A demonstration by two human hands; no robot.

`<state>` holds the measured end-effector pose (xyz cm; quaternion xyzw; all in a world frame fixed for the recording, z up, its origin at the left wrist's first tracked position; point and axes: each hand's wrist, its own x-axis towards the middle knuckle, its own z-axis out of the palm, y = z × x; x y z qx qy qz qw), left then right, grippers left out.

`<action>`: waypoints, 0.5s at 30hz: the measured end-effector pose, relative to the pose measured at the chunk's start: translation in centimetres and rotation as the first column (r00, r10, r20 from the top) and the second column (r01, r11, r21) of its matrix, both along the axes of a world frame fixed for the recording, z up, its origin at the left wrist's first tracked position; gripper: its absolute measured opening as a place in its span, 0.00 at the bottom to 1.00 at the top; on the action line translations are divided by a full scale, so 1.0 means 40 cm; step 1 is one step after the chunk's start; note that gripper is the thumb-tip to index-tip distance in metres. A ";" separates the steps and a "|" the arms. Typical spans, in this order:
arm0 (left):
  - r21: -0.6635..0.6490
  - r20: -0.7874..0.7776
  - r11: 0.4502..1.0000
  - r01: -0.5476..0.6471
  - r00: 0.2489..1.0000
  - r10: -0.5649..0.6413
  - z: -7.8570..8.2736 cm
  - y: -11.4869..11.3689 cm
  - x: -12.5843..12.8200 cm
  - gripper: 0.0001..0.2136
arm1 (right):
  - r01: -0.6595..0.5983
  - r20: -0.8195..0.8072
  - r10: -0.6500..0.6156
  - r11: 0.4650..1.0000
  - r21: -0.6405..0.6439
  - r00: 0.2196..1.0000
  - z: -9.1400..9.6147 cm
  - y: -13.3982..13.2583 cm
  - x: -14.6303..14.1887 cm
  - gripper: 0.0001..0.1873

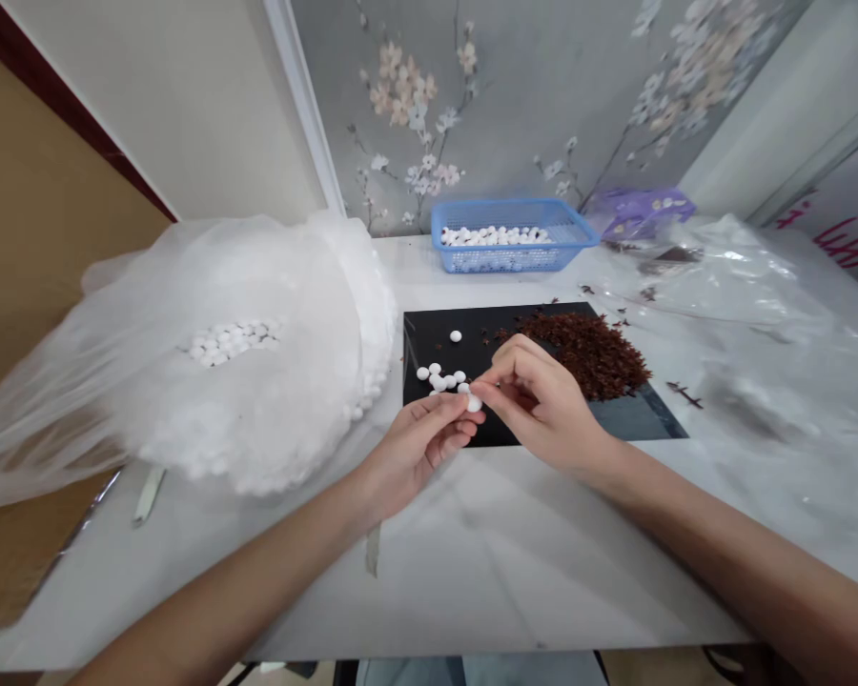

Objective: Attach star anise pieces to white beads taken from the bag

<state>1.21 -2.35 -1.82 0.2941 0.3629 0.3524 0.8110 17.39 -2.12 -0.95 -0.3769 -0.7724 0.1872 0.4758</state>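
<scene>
My left hand (421, 443) and my right hand (536, 395) meet over the near edge of a black mat (636, 419). Both pinch the same small white bead (475, 404) between their fingertips. Just beyond the fingers several loose white beads (439, 377) lie on the mat, and one more sits alone farther back. A heap of small dark red-brown pieces (590, 351) covers the mat's right half, close to my right hand.
A big clear plastic bag (207, 381) full of white beads fills the table's left side. A blue basket (509, 233) with white beads stands at the back, a purple packet (636, 210) beside it. Crumpled clear plastic (750, 286) lies to the right on the white table (472, 562).
</scene>
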 end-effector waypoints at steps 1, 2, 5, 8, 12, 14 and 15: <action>0.000 0.006 1.000 0.000 1.000 0.000 0.000 0.000 0.000 0.07 | -0.004 0.003 0.004 1.000 -0.002 1.000 -0.001 0.000 0.001 0.04; -0.001 0.013 1.000 -0.003 1.000 0.003 0.000 0.000 -0.001 0.07 | -0.008 0.004 0.008 1.000 -0.010 1.000 -0.003 0.000 0.002 0.04; -0.020 0.039 0.999 -0.033 0.999 0.033 -0.001 0.001 -0.003 0.07 | -0.055 -0.013 0.054 0.997 -0.056 0.998 -0.012 0.001 0.006 0.03; -0.038 0.054 0.997 -0.062 0.996 0.064 -0.003 0.001 -0.004 0.06 | -0.118 -0.044 0.115 0.990 -0.073 0.992 -0.022 0.003 0.009 0.08; -0.046 0.072 0.996 -0.073 0.995 0.076 -0.005 0.000 -0.004 0.06 | -0.094 -0.051 0.091 0.995 -0.046 0.995 -0.024 0.004 0.008 0.06; -0.047 0.075 0.996 -0.077 0.994 0.080 -0.004 0.001 -0.004 0.06 | -0.075 -0.037 0.073 0.997 -0.036 0.997 -0.021 0.005 0.007 0.05; -0.046 0.076 0.996 -0.077 0.994 0.080 -0.004 0.002 -0.004 0.06 | -0.071 -0.028 0.070 0.997 -0.031 0.997 -0.019 0.005 0.007 0.05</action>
